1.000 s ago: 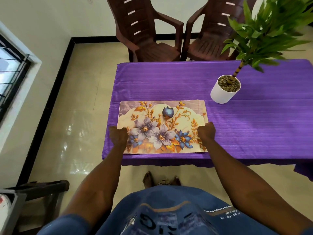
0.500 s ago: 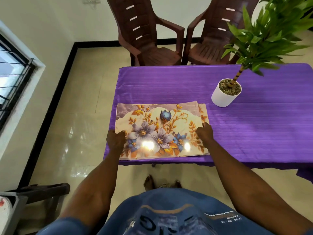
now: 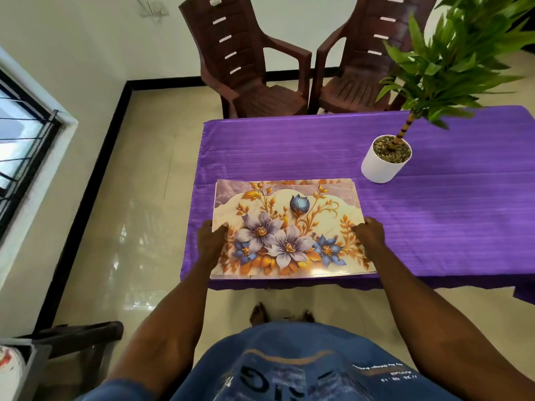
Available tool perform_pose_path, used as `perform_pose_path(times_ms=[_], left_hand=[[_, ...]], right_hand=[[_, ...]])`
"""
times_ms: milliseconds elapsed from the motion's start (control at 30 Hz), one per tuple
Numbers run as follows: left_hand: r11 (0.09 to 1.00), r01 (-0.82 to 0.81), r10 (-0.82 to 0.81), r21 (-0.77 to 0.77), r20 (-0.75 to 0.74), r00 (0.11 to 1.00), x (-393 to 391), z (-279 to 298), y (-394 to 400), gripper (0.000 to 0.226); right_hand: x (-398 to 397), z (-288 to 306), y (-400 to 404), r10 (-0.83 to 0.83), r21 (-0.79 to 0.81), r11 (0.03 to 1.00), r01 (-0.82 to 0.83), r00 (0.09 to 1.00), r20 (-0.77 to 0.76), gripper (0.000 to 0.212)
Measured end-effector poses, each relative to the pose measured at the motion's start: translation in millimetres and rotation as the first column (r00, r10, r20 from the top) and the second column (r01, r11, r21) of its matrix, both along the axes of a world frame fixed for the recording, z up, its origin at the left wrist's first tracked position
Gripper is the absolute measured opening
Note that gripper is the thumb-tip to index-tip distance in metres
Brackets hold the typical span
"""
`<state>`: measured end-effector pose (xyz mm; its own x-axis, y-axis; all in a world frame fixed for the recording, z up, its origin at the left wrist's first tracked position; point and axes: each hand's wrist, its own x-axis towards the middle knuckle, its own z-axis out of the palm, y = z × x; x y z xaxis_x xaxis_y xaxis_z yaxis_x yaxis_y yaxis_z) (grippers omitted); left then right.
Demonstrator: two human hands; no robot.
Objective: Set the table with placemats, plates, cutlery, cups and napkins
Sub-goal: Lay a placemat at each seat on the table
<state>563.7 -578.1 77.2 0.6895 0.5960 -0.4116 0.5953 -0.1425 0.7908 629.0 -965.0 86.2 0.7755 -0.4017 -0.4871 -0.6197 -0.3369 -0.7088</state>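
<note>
Your placemat (image 3: 289,227) is a glossy rectangular sheet printed with lilac and blue flowers, orange-gold leaves and a single blue bud on a cream ground, with a mauve marbled band along its far edge. Further sheet edges show offset along the far and right sides beneath it, so there is a stack; how many sheets you cannot tell. A glare streak sits near its near right corner.

Location: near left part of the table (image 3: 434,227), which is covered with a purple cloth. The near edge of the placemat lies just at the table's near edge.

Your left hand (image 3: 210,243) pinches the left short edge, thumb on top, fingers hidden beneath. Your right hand (image 3: 370,234) has its grip closed on the right short edge in like manner.

Containers: a white pot (image 3: 382,162) stands on the table beyond the placemat's far right corner, apart from it. It holds gravel and a leafy green plant (image 3: 451,62) on a banded stem.

Orientation: long axis runs left to right, parallel to the table's near edge; the flower cluster sits toward you, the bud points away.
</note>
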Motion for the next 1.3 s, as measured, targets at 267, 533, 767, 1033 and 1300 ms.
perform_pose_path(times_ms=[267,533,767,1033,1300], left_hand=[[0.974,0.225,-0.227,0.033,0.051,0.973,8.0,17.7,-50.6,0.042],[0.956,0.287,-0.292,0.067,0.101,0.951,18.6,22.8,-101.4,0.033],[0.869,0.454,-0.483,0.197,0.136,0.865,16.2,32.0,-149.0,0.037],[0.815,0.506,-0.572,0.283,0.256,0.779,20.9,41.9,-259.6,0.034],[0.847,0.472,-0.524,0.244,0.242,0.816,21.6,49.5,-427.3,0.032]], right_hand=[[-28.7,31.2,-48.7,-0.114,0.093,0.990,0.107,0.991,0.074,0.021],[-60.6,46.4,-89.2,-0.251,0.098,0.965,0.242,0.963,0.100,0.020],[-97.3,50.0,-125.3,-0.391,0.098,0.920,0.380,0.911,0.129,0.018],[-103.2,57.5,-226.7,-0.442,0.068,0.896,0.440,0.861,0.253,0.013],[-96.5,66.9,-394.6,-0.435,0.045,0.895,0.443,0.846,0.309,0.009]])
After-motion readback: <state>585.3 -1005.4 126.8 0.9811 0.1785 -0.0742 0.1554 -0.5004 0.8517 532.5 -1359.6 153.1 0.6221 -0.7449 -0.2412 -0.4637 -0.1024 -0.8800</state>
